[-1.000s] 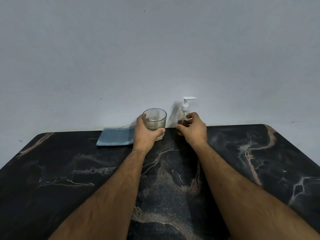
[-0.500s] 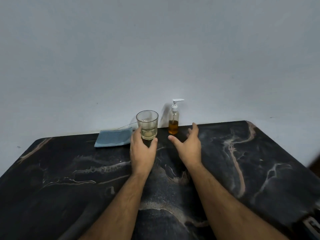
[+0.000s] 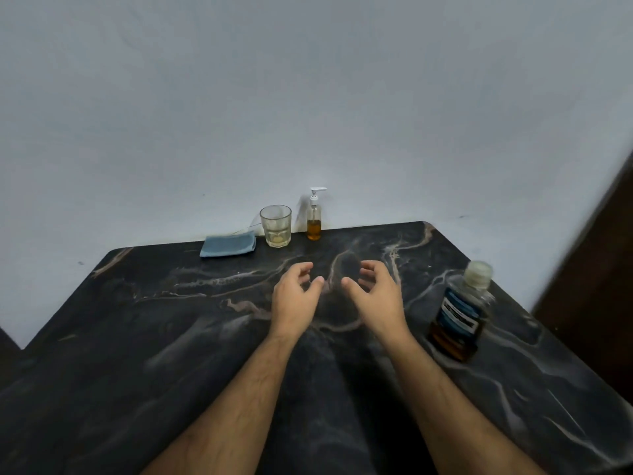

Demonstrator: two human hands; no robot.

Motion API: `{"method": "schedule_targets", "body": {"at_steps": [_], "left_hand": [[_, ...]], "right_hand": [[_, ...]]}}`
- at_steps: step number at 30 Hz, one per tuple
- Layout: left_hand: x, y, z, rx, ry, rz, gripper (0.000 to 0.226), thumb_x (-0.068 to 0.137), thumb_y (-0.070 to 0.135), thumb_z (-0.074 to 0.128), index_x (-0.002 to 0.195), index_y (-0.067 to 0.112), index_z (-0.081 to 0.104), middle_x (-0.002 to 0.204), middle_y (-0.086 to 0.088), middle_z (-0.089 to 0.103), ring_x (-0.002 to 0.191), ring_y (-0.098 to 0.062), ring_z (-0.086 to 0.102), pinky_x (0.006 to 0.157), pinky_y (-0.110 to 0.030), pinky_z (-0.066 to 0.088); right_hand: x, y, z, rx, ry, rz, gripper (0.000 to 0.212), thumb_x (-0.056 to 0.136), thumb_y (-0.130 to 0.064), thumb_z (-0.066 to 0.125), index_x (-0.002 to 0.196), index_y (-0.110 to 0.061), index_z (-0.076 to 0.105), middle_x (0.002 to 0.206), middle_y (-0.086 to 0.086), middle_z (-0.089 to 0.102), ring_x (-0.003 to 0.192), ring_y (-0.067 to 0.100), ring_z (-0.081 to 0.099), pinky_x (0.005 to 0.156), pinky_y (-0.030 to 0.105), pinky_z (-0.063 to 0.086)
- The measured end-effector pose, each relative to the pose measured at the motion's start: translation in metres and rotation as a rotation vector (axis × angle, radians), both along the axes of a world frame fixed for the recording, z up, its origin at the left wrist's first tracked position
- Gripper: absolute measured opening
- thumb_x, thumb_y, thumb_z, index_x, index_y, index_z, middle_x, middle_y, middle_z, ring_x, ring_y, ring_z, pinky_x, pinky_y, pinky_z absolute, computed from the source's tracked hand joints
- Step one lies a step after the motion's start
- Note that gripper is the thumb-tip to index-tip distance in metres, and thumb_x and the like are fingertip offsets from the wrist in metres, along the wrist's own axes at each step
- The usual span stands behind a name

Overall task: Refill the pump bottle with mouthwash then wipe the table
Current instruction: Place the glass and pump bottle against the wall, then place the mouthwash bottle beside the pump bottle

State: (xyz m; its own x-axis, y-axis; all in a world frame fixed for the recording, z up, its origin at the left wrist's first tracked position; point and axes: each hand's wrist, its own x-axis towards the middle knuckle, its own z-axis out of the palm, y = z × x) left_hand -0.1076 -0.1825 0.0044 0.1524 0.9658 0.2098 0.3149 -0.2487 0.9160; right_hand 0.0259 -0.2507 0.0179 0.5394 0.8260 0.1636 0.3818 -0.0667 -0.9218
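Observation:
A small clear pump bottle (image 3: 314, 219) with a white pump and amber liquid in its lower part stands at the table's far edge by the wall. Left of it stands a glass tumbler (image 3: 275, 226) holding a little pale liquid. A folded blue cloth (image 3: 228, 244) lies left of the glass. A mouthwash bottle (image 3: 460, 313) with a blue label, amber liquid and a pale cap stands near the right edge. My left hand (image 3: 295, 297) and my right hand (image 3: 374, 296) hover over the middle of the black marble table (image 3: 154, 337), fingers curled apart, holding nothing.
A plain grey wall rises directly behind the table's far edge. A dark door or panel (image 3: 599, 286) stands at the right, close to the table's right corner. The floor drops away at the table's left edge.
Both hands let go of the glass and pump bottle and drew back toward me. The view pulled back and turned right, bringing the mouthwash bottle into sight.

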Motion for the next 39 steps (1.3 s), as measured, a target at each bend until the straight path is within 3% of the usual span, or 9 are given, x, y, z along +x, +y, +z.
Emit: {"method": "schedule_targets", "body": {"at_steps": [2, 7, 10, 14, 21, 27, 32, 35, 39], "left_hand": [[0.002, -0.023, 0.000, -0.001, -0.010, -0.029, 0.039, 0.093, 0.024, 0.066, 0.130, 0.017, 0.059, 0.127, 0.005, 0.063, 0.113, -0.005, 0.060, 0.088, -0.015, 0.045], [0.021, -0.064, -0.006, -0.041, -0.035, -0.116, 0.035, 0.093, 0.019, 0.065, 0.128, 0.015, 0.062, 0.124, 0.002, 0.067, 0.108, -0.005, 0.062, 0.096, -0.022, 0.048], [0.039, -0.083, -0.009, -0.090, -0.057, -0.190, 0.038, 0.095, 0.008, 0.059, 0.133, 0.012, 0.058, 0.129, -0.002, 0.065, 0.114, -0.009, 0.061, 0.100, -0.022, 0.047], [0.068, -0.099, -0.006, -0.128, -0.042, -0.292, 0.045, 0.094, 0.001, 0.055, 0.138, 0.009, 0.053, 0.137, -0.007, 0.060, 0.123, -0.011, 0.057, 0.108, -0.025, 0.044], [0.113, -0.108, 0.008, -0.145, -0.003, -0.411, 0.054, 0.095, -0.002, 0.052, 0.147, 0.009, 0.043, 0.149, -0.009, 0.049, 0.136, -0.016, 0.049, 0.110, -0.025, 0.039], [0.132, -0.108, 0.010, -0.165, 0.015, -0.474, 0.055, 0.093, -0.009, 0.049, 0.145, 0.006, 0.045, 0.144, -0.010, 0.054, 0.134, -0.017, 0.050, 0.114, -0.033, 0.039], [0.135, -0.106, 0.007, -0.171, -0.008, -0.489, 0.051, 0.092, -0.011, 0.049, 0.140, 0.007, 0.050, 0.136, -0.007, 0.060, 0.125, -0.012, 0.054, 0.111, -0.032, 0.043], [0.136, -0.104, 0.005, -0.184, 0.006, -0.511, 0.053, 0.094, -0.006, 0.051, 0.144, 0.011, 0.047, 0.138, -0.006, 0.059, 0.129, -0.017, 0.055, 0.111, -0.041, 0.044], [0.135, -0.101, 0.005, -0.192, 0.004, -0.525, 0.047, 0.095, -0.006, 0.050, 0.140, 0.010, 0.051, 0.135, -0.006, 0.061, 0.123, -0.015, 0.057, 0.110, -0.038, 0.045]], "right_hand": [[0.000, -0.033, 0.000, 0.046, -0.013, -0.004, 0.041, 0.087, -0.032, 0.073, 0.124, -0.019, 0.059, 0.119, -0.006, 0.063, 0.110, 0.009, 0.061, 0.094, 0.031, 0.054], [0.013, -0.094, -0.008, 0.144, -0.043, -0.084, 0.012, 0.086, -0.028, 0.074, 0.094, -0.024, 0.066, 0.091, -0.009, 0.069, 0.086, 0.001, 0.065, 0.076, 0.022, 0.054], [0.027, -0.122, -0.014, 0.251, -0.059, -0.226, 0.013, 0.085, -0.020, 0.074, 0.079, -0.024, 0.064, 0.074, -0.007, 0.066, 0.072, 0.003, 0.062, 0.067, 0.021, 0.048], [0.049, -0.145, -0.021, 0.322, -0.019, -0.420, 0.020, 0.085, -0.019, 0.073, 0.092, -0.025, 0.055, 0.085, -0.006, 0.061, 0.076, 0.011, 0.060, 0.071, 0.038, 0.056], [0.090, -0.148, -0.023, 0.055, -0.079, -0.369, 0.048, 0.080, -0.022, 0.080, 0.119, -0.021, 0.052, 0.118, -0.002, 0.061, 0.107, 0.014, 0.058, 0.094, 0.038, 0.052], [0.106, -0.139, -0.024, -0.020, -0.057, -0.294, 0.031, 0.083, -0.019, 0.078, 0.105, -0.026, 0.057, 0.109, -0.003, 0.069, 0.102, 0.014, 0.065, 0.091, 0.038, 0.056], [0.110, -0.136, -0.028, 0.014, -0.063, -0.280, 0.027, 0.082, -0.018, 0.079, 0.103, -0.022, 0.063, 0.094, -0.008, 0.069, 0.089, 0.008, 0.066, 0.080, 0.026, 0.055], [0.109, -0.134, -0.030, 0.036, -0.065, -0.282, 0.026, 0.082, -0.015, 0.079, 0.101, -0.023, 0.062, 0.089, -0.010, 0.068, 0.081, 0.000, 0.063, 0.071, 0.015, 0.048], [0.111, -0.130, -0.030, 0.043, -0.063, -0.288, 0.024, 0.085, -0.012, 0.075, 0.104, -0.021, 0.065, 0.091, -0.010, 0.069, 0.083, 0.001, 0.065, 0.077, 0.020, 0.052]]}}
